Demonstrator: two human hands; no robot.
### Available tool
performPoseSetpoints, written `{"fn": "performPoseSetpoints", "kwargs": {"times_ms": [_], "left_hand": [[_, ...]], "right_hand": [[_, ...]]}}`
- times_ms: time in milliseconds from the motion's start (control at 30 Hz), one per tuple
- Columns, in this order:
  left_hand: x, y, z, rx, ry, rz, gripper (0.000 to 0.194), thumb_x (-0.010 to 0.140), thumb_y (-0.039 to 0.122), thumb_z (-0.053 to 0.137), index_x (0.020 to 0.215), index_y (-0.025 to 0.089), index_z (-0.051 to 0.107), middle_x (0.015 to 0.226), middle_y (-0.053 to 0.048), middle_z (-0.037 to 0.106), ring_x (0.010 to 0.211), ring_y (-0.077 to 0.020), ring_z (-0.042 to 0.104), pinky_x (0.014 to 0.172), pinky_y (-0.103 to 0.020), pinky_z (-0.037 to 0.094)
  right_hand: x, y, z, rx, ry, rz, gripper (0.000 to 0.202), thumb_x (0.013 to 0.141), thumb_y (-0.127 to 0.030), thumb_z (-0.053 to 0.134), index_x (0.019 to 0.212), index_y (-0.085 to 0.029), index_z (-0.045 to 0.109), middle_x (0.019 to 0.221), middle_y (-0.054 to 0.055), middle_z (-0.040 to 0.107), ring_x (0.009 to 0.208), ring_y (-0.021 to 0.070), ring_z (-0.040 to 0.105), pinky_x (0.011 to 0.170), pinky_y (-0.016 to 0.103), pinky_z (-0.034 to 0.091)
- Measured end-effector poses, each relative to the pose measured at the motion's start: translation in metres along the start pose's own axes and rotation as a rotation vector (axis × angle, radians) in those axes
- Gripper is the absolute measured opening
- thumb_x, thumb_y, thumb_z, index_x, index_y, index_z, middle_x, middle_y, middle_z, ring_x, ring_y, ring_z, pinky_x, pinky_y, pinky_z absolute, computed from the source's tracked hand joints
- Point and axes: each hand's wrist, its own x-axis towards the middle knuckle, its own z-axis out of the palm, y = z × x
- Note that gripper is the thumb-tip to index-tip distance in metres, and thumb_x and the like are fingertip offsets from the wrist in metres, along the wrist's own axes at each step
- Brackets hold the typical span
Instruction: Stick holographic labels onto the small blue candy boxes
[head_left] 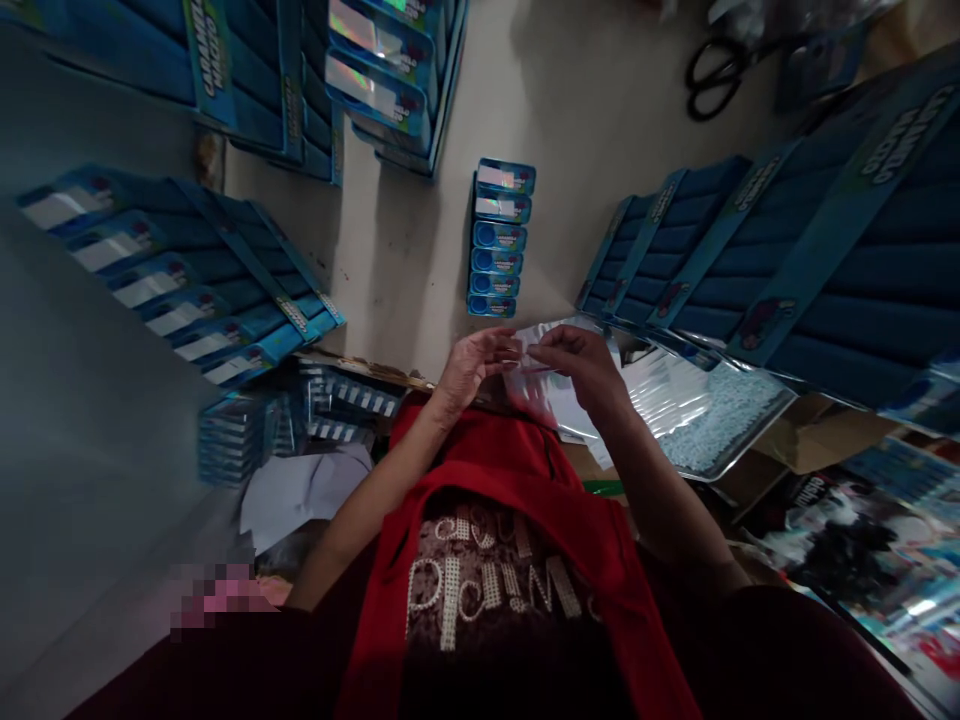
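My left hand and my right hand meet above the front edge of the table, fingertips almost touching. Both have their thumb and fingers drawn together around something small and pale, too small to make out. A shiny, see-through plastic sheet lies under and between them. Just beyond my hands stands a short row of small blue boxes on the table. The far two have silvery strips on their ends; the nearer ones show blue round marks.
Stacked blue cartons line the left and the right. Another stack stands at the back. Black-handled scissors lie at the far right. A tray of small pale-blue pieces and white strips is at my right; white paper lies lower left.
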Motion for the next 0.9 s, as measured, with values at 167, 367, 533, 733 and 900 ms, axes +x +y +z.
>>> {"fn": "performPoseSetpoints", "kwargs": {"times_ms": [167, 367, 533, 733, 900], "left_hand": [[0.012, 0.02, 0.009, 0.05, 0.211, 0.124, 0.054, 0.066, 0.062, 0.099, 0.084, 0.019, 0.071, 0.078, 0.001, 0.074, 0.066, -0.0121, 0.069, 0.067, -0.025, 0.059], [0.055, 0.077, 0.001, 0.755, 0.481, 0.487, 0.02, 0.089, 0.04, 0.085, 0.083, 0.021, 0.081, 0.08, -0.002, 0.077, 0.077, -0.0162, 0.069, 0.076, -0.027, 0.056], [0.1, 0.111, -0.006, 0.945, 0.553, 0.6, 0.014, 0.087, 0.034, 0.086, 0.082, 0.021, 0.082, 0.083, -0.003, 0.077, 0.084, -0.0189, 0.07, 0.081, -0.028, 0.052], [0.12, 0.111, -0.014, 0.908, 0.563, 0.571, 0.016, 0.089, 0.034, 0.085, 0.081, 0.021, 0.08, 0.082, -0.001, 0.079, 0.082, -0.0179, 0.069, 0.082, -0.027, 0.051], [0.126, 0.105, -0.018, 0.803, 0.521, 0.497, 0.022, 0.088, 0.039, 0.086, 0.079, 0.021, 0.077, 0.08, -0.001, 0.078, 0.083, -0.0163, 0.071, 0.081, -0.026, 0.053]], "right_hand": [[0.023, -0.006, 0.006, -0.001, 0.032, 0.05, 0.047, 0.06, -0.058, 0.096, 0.076, -0.021, 0.072, 0.071, -0.001, 0.068, 0.068, 0.015, 0.062, 0.062, 0.028, 0.047], [0.089, -0.011, 0.034, 0.041, 0.214, -0.138, 0.034, 0.068, -0.049, 0.091, 0.077, -0.021, 0.073, 0.073, -0.002, 0.07, 0.07, 0.0164, 0.066, 0.063, 0.029, 0.051], [0.142, -0.02, 0.049, -0.143, 0.329, -0.342, 0.023, 0.082, -0.042, 0.083, 0.079, -0.02, 0.074, 0.081, 0.001, 0.074, 0.085, 0.0188, 0.07, 0.076, 0.03, 0.057], [0.161, -0.018, 0.052, -0.267, 0.34, -0.403, 0.026, 0.09, -0.046, 0.075, 0.086, -0.021, 0.074, 0.084, 0.002, 0.073, 0.089, 0.0211, 0.07, 0.079, 0.033, 0.058], [0.174, -0.011, 0.051, -0.376, 0.304, -0.449, 0.026, 0.094, -0.047, 0.068, 0.088, -0.022, 0.07, 0.084, 0.002, 0.069, 0.09, 0.022, 0.07, 0.08, 0.034, 0.058]]}}
